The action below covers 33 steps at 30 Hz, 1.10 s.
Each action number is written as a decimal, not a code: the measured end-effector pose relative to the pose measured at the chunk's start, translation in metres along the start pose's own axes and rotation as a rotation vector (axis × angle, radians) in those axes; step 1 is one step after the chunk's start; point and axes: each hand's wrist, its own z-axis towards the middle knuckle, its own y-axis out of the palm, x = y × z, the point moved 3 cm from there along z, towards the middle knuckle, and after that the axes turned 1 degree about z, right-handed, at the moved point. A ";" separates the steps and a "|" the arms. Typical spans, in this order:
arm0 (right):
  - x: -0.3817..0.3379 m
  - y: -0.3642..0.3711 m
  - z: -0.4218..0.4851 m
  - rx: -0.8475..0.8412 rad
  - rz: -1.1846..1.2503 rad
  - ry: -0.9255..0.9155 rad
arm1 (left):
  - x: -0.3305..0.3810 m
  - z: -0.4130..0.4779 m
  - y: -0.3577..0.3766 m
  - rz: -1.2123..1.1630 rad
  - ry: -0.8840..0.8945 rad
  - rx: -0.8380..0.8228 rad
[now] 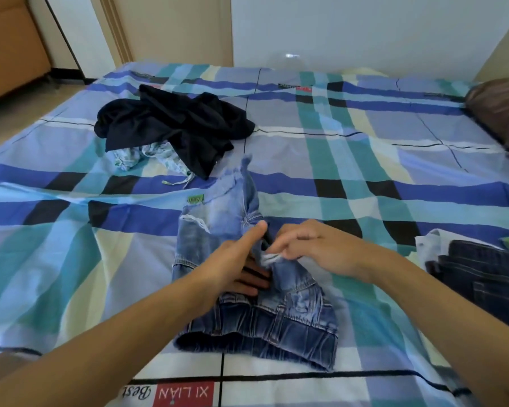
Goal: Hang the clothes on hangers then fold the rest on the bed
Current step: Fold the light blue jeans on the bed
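**Denim lying near-to-far, both hands meeting at its middle**

We are working on the denim garment (218, 227), which is lying on the checked bed sheet (71, 245) straight ahead of us, in the near half of the bed. Its long axis is running near to far with a slight lean. The darker waistband end is sitting closest to us, and the paler, frayed end is pointing away toward the dark clothes pile (174, 121). Both hands are meeting over the middle of it, so neither is having to reach.

Our left hand (238, 268) is lying flat on the left part of the cloth. Its fingers are straight and pressing the denim down, and its thumb is stretching toward the far end. Our right hand (306, 248) is coming in from the right edge. Its fingers are curling and pinching a raised fold where a scrap of white lining is showing.

We are judging that the coming fold turns on that axis, with the pinched side going over the line the left hand is pinning. We cannot tell whether it is going across or lengthwise.

On the near edge of the sheet, a red patch (184, 393) is reading "XI LIAN", upside down to us. The script just left of it seems to read "Best". A small green tag (196, 198) on the denim is too blurred for reading, and so is a far red label (303, 89).

A stack of folded dark jeans (488, 277) is sitting to the right, apart from the denim.
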 end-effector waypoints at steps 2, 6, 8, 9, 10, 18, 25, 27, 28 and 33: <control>-0.001 0.005 0.000 -0.040 -0.023 -0.035 | -0.002 0.003 0.004 0.034 0.057 0.016; 0.002 0.009 0.003 0.044 -0.149 -0.027 | -0.003 0.009 0.007 0.050 0.135 0.060; 0.001 0.009 0.003 0.128 -0.205 -0.054 | -0.004 0.009 0.007 0.016 0.161 0.059; 0.002 0.008 0.004 0.188 -0.231 -0.062 | -0.005 0.010 0.007 -0.004 0.173 0.052; 0.001 0.005 0.004 0.252 -0.245 -0.061 | -0.006 0.009 0.008 -0.016 0.188 0.047; 0.010 -0.010 0.003 0.388 -0.616 -0.014 | -0.009 0.000 0.013 0.001 0.262 0.047; 0.008 -0.003 0.004 0.479 -0.600 -0.176 | -0.009 0.000 0.006 -0.033 0.156 0.156; 0.007 0.000 0.004 0.478 -0.546 -0.242 | -0.007 -0.003 0.007 -0.071 0.124 0.165; 0.007 0.002 0.004 0.457 -0.524 -0.274 | -0.006 -0.004 0.007 -0.114 0.102 0.165; 0.010 0.008 0.006 0.381 -0.334 -0.264 | -0.004 -0.004 0.008 -0.200 0.096 0.039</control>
